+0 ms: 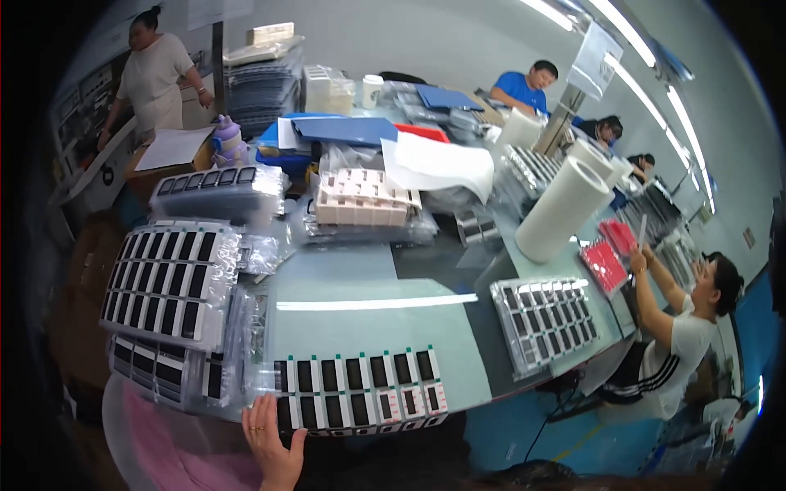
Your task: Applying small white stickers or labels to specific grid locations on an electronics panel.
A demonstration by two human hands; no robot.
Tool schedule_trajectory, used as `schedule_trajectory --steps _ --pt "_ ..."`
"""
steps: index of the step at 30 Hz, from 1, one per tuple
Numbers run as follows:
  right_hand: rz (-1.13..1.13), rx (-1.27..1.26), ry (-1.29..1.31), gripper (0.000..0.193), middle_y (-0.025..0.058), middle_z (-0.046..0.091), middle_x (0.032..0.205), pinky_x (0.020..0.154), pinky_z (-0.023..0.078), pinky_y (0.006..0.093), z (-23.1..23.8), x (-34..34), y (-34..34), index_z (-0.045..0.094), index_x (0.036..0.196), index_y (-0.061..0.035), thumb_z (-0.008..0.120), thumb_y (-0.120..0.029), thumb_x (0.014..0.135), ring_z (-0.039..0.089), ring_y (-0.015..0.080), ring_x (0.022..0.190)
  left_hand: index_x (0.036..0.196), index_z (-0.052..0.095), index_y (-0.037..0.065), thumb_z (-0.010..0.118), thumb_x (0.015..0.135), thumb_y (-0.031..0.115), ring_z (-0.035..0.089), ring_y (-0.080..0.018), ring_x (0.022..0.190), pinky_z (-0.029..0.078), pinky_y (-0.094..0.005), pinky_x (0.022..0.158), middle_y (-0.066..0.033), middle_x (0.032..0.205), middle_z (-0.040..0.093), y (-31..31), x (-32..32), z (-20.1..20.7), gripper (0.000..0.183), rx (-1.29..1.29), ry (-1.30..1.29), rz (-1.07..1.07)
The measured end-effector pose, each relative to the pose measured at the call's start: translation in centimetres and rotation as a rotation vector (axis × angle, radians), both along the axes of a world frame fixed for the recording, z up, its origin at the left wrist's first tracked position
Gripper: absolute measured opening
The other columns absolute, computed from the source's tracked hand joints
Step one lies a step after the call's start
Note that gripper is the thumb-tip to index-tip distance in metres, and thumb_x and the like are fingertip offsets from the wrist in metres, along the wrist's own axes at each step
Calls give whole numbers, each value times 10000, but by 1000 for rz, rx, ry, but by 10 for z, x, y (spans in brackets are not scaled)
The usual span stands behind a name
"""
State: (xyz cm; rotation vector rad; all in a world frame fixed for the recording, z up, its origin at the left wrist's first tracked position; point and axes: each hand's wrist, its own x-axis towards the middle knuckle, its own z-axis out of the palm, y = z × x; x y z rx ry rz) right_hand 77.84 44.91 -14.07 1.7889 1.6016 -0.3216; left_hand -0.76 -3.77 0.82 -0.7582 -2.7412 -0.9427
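My left hand [274, 442] is at the table's near edge, fingers stretched out and thumb apart. Its fingertips touch the left end of a clear tray [359, 393] holding two rows of black-faced rectangular pieces with white borders and green tabs. Several pieces at the tray's right end carry white labels with red print. Just left of the hand stands a stack of clear plastic trays [168, 282] filled with similar black and white pieces. My right hand does not show.
Another filled tray [547, 321] lies to the right on the glass-topped table [368, 327]. Large white rolls [563, 209] stand behind it. Pinkish-white partitioned trays [364, 200], blue folders [344, 129] and a purple bottle [229, 141] crowd the back. A co-worker [675, 331] sits at right; others are farther off.
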Motion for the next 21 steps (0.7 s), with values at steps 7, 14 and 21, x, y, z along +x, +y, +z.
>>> schedule_trajectory --steps 7,14,21 --pt "777 674 677 225 179 665 758 619 508 441 58 -262 65 677 905 -16 660 -238 934 641 394 677 1462 455 -16 621 972 400 417 -359 1418 225 -565 1210 -172 1451 526 11 5 -10 664 -15 32 -21" --pt "1098 458 1432 86 130 699 785 593 501 342 256 -664 -41 732 928 -21 717 -103 907 653 245 644 1447 464 -20 693 922 405 448 -372 1388 241 -582 1192 -181 1428 539 6 2 -22 713 46 120 -6" --pt "1353 628 1577 171 156 722 931 805 540 448 258 -921 -42 744 959 -40 647 -179 932 674 346 932 1500 448 23 632 977 233 455 -379 1364 313 -508 1155 -179 1473 517 0 5 19 593 -279 -124 -18"
